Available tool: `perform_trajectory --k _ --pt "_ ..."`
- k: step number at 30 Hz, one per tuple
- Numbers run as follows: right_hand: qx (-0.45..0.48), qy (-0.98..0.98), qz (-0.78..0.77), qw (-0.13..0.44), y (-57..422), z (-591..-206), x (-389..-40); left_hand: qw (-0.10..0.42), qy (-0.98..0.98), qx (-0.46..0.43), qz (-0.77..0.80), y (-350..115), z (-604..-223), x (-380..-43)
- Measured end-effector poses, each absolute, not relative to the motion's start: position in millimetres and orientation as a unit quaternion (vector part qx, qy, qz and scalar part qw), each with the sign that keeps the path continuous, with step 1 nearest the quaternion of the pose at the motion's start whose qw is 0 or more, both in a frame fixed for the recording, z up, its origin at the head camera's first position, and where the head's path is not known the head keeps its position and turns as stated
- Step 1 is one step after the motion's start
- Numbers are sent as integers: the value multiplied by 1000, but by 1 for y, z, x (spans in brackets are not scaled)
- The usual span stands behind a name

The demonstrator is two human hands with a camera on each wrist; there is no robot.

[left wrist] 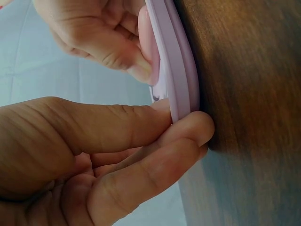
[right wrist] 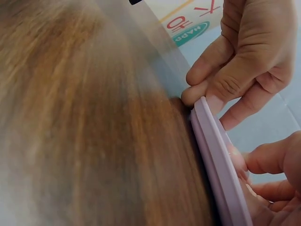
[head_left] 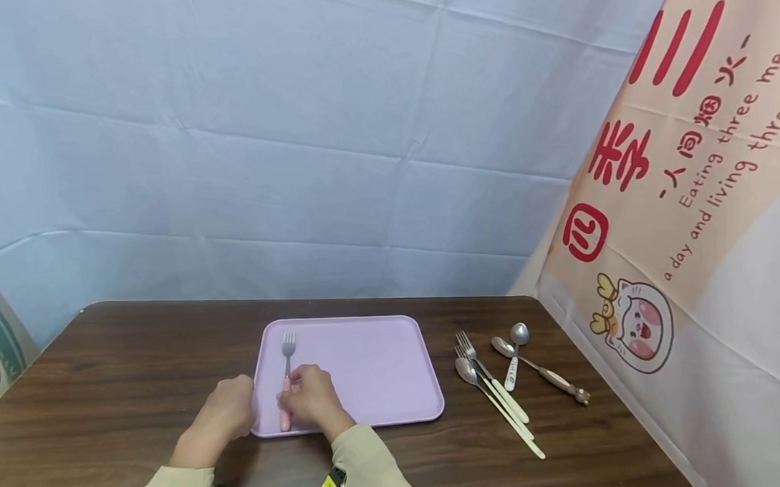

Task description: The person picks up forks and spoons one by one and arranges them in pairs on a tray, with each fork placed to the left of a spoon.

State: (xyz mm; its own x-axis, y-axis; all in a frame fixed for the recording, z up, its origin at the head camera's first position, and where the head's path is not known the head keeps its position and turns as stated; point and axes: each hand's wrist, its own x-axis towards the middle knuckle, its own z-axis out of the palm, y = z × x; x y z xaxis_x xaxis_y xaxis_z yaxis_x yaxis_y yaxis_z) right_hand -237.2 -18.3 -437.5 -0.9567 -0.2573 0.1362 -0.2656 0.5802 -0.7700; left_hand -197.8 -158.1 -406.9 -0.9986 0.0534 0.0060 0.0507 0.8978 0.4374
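A lilac tray (head_left: 381,373) lies on the dark wooden table. At its left edge my left hand (head_left: 227,410) pinches the rim, thumb above and fingers below, as the left wrist view shows. On the left part of the tray lies a fork (head_left: 287,351) with a pink handle, its tines pointing to the far side. My right hand (head_left: 313,393) pinches that handle between thumb and fingers, low over the tray. Seen from the right wrist, the left hand (right wrist: 244,52) is at the tray's corner, and the right hand (right wrist: 277,160) is just inside the rim.
Right of the tray lies a loose group of cutlery: forks (head_left: 467,345) and a long spoon (head_left: 465,370) with cream handles, a short spoon (head_left: 518,333) and another spoon (head_left: 556,379) with an ornamented handle end. Pale blue cloth (head_left: 284,168) hangs behind the table, and a printed cloth (head_left: 705,211) at right.
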Motion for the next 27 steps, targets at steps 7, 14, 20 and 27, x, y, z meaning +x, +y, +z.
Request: perform_trajectory --k 7,14,20,27 --pt "144 -895 421 14 -23 -437 -240 1 974 29 226 -159 -406 -198" --pt "121 -893 434 6 -28 -437 -241 -1 974 39 221 -160 -407 -198" --pt "101 -898 429 8 -32 -438 -243 -4 975 47 217 -161 -407 -197" --pt "87 -912 398 44 -34 -438 -243 11 974 40 224 -161 -407 -198"
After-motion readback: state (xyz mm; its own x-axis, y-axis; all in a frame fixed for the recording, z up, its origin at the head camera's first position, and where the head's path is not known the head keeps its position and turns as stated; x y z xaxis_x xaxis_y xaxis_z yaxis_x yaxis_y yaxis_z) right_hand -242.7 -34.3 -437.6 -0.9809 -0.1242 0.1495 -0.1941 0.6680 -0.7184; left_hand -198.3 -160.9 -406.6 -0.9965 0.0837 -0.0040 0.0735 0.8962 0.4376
